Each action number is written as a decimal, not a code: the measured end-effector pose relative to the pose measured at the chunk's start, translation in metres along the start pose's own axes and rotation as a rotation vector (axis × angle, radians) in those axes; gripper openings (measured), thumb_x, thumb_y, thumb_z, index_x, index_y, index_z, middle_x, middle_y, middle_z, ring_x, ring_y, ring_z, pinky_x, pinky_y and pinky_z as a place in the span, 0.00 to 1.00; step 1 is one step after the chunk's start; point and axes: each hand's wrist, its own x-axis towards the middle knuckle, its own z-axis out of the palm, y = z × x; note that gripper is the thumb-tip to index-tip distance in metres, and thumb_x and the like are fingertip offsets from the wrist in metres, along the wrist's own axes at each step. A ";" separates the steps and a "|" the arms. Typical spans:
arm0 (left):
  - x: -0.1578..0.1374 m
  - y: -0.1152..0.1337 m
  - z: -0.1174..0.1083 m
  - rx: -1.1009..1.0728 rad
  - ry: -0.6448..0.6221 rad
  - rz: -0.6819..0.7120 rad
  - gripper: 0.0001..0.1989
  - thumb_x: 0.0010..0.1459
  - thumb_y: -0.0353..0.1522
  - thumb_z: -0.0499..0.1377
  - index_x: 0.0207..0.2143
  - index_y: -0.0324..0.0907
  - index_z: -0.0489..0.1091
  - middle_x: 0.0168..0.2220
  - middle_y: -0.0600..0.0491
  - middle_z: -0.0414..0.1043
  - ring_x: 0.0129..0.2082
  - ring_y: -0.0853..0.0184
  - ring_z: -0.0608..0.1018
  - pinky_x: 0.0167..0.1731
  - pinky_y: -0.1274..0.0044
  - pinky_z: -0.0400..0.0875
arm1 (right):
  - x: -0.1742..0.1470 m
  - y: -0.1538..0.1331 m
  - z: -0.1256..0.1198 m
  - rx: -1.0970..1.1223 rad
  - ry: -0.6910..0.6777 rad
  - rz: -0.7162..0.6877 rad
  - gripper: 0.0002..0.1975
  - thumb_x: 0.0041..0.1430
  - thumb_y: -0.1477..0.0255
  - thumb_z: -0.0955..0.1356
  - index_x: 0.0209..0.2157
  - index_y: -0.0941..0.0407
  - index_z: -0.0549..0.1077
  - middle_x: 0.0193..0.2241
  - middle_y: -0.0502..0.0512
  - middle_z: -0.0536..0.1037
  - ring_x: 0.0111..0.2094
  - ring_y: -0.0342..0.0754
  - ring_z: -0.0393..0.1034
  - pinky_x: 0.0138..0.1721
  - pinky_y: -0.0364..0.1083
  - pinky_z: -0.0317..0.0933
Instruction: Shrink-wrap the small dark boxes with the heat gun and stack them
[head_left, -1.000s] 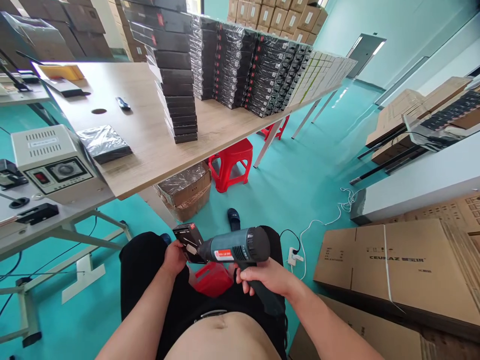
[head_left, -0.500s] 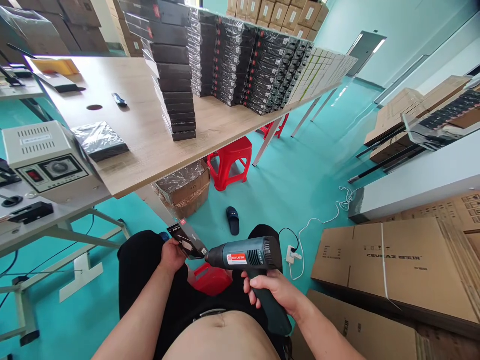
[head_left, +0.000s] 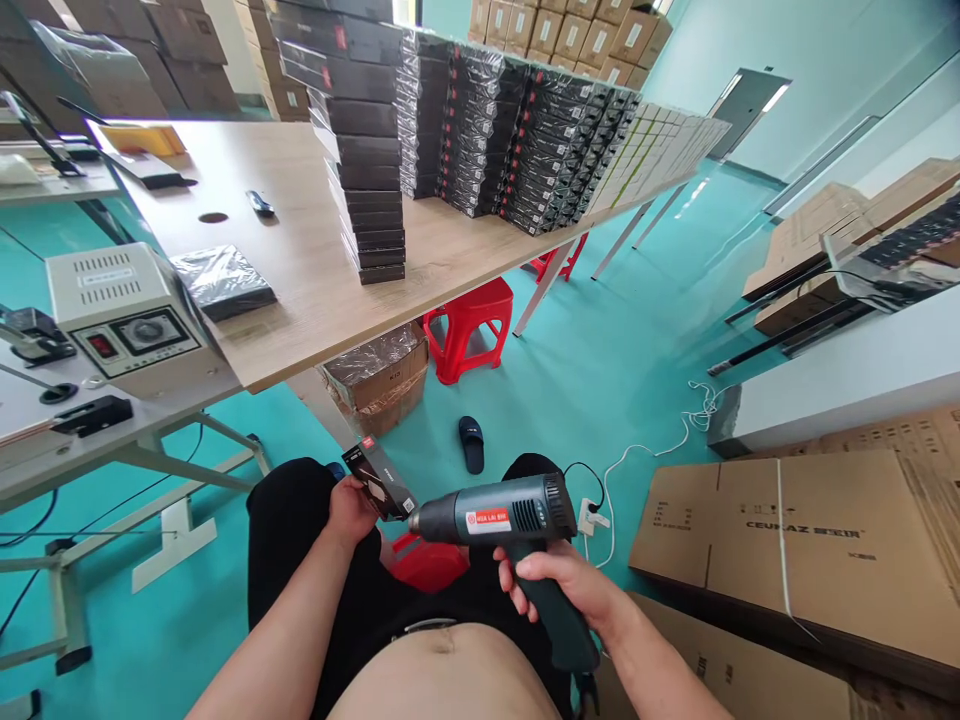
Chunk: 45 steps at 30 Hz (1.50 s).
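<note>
- The left hand [head_left: 352, 512] is clamped on the near-left edge of a small dark box [head_left: 388, 482], held tilted above the lap; the right hand [head_left: 564, 582] wraps the grip of a heat gun [head_left: 495, 510].
- The hands are apart; the gun's nozzle [head_left: 417, 520] points at the box's lower right corner, contact unclear.
- The box looks light, fairly stiff, probably card that could dent and slip if filmed; its edge, away from the nozzle, seems the best hold.
- The gun looks heavier and rigid; the grip suits it, the nozzle may be hot.
- Beyond, dark boxes [head_left: 367, 185] stand stacked on the bench [head_left: 300, 335].
</note>
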 end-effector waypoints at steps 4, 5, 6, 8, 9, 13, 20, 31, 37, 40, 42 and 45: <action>-0.004 -0.001 0.005 0.008 0.022 0.014 0.11 0.33 0.26 0.52 0.25 0.40 0.66 0.23 0.51 0.71 0.23 0.61 0.76 0.30 0.66 0.73 | -0.007 -0.003 -0.014 -0.068 -0.089 0.105 0.16 0.46 0.71 0.69 0.40 0.62 0.74 0.28 0.56 0.78 0.24 0.44 0.72 0.23 0.41 0.63; -0.005 -0.001 0.005 0.018 0.014 0.005 0.12 0.34 0.27 0.52 0.26 0.40 0.67 0.24 0.51 0.71 0.24 0.61 0.76 0.30 0.66 0.73 | -0.006 -0.005 -0.016 -0.086 -0.070 0.108 0.16 0.46 0.71 0.69 0.39 0.62 0.74 0.28 0.56 0.78 0.23 0.44 0.71 0.23 0.41 0.62; -0.006 -0.001 0.006 0.034 -0.006 -0.007 0.13 0.35 0.28 0.52 0.28 0.39 0.68 0.24 0.50 0.71 0.24 0.60 0.76 0.30 0.66 0.73 | -0.004 -0.006 -0.018 -0.097 -0.045 0.101 0.16 0.46 0.70 0.69 0.39 0.62 0.74 0.28 0.56 0.78 0.23 0.44 0.71 0.23 0.42 0.62; -0.009 -0.001 0.007 0.089 -0.086 -0.051 0.16 0.40 0.31 0.53 0.33 0.37 0.71 0.26 0.48 0.72 0.23 0.60 0.75 0.27 0.67 0.72 | 0.003 -0.010 -0.020 -0.096 0.011 0.064 0.17 0.47 0.69 0.69 0.39 0.61 0.74 0.28 0.56 0.78 0.23 0.44 0.71 0.22 0.42 0.62; -0.012 0.000 0.008 0.125 -0.148 -0.092 0.18 0.44 0.33 0.53 0.37 0.36 0.72 0.27 0.47 0.72 0.23 0.60 0.75 0.26 0.67 0.72 | 0.007 -0.013 -0.021 -0.086 0.039 0.037 0.17 0.47 0.68 0.69 0.39 0.61 0.74 0.29 0.56 0.78 0.24 0.44 0.71 0.23 0.42 0.63; -0.027 0.001 0.018 0.223 -0.386 -0.316 0.29 0.54 0.48 0.53 0.50 0.35 0.69 0.38 0.39 0.75 0.32 0.53 0.78 0.30 0.63 0.72 | 0.030 -0.028 -0.018 0.012 0.109 -0.067 0.16 0.49 0.68 0.69 0.40 0.61 0.73 0.30 0.55 0.77 0.25 0.44 0.71 0.24 0.42 0.64; -0.045 0.000 0.029 0.210 -0.331 -0.290 0.32 0.54 0.52 0.54 0.49 0.35 0.70 0.39 0.37 0.76 0.41 0.48 0.78 0.36 0.60 0.73 | 0.070 -0.050 0.020 0.124 0.085 -0.176 0.15 0.48 0.69 0.69 0.38 0.60 0.74 0.30 0.54 0.78 0.25 0.43 0.70 0.25 0.42 0.64; -0.027 0.004 0.015 0.149 -0.221 -0.178 0.21 0.54 0.43 0.57 0.43 0.37 0.73 0.33 0.44 0.78 0.37 0.51 0.80 0.39 0.62 0.73 | 0.045 -0.059 0.042 -0.259 -0.240 -0.011 0.10 0.46 0.72 0.70 0.33 0.60 0.76 0.24 0.52 0.77 0.22 0.43 0.69 0.24 0.43 0.64; -0.035 0.005 0.020 0.145 -0.360 -0.268 0.30 0.54 0.48 0.55 0.51 0.36 0.69 0.40 0.39 0.77 0.41 0.47 0.79 0.40 0.56 0.71 | 0.073 -0.064 0.028 -0.089 0.152 -0.151 0.14 0.47 0.69 0.70 0.38 0.60 0.73 0.27 0.54 0.78 0.24 0.44 0.71 0.23 0.42 0.65; -0.035 0.006 0.019 0.165 -0.316 -0.243 0.30 0.54 0.48 0.56 0.52 0.36 0.68 0.39 0.39 0.77 0.41 0.46 0.79 0.40 0.56 0.71 | 0.064 -0.063 0.014 -0.143 0.146 -0.111 0.13 0.46 0.71 0.70 0.35 0.61 0.74 0.25 0.55 0.78 0.22 0.45 0.71 0.21 0.42 0.64; -0.033 0.006 0.018 0.173 -0.259 -0.218 0.29 0.54 0.46 0.56 0.51 0.35 0.69 0.39 0.39 0.78 0.41 0.46 0.79 0.40 0.56 0.72 | 0.052 -0.057 0.008 -0.191 0.054 -0.046 0.13 0.46 0.71 0.70 0.35 0.62 0.74 0.25 0.56 0.78 0.22 0.45 0.71 0.20 0.42 0.64; -0.030 0.004 0.018 0.139 -0.260 -0.186 0.29 0.55 0.46 0.55 0.52 0.35 0.69 0.40 0.39 0.77 0.42 0.47 0.79 0.41 0.58 0.72 | 0.037 -0.045 0.005 -0.221 -0.157 0.072 0.15 0.46 0.72 0.70 0.37 0.62 0.75 0.26 0.56 0.79 0.22 0.45 0.71 0.21 0.42 0.64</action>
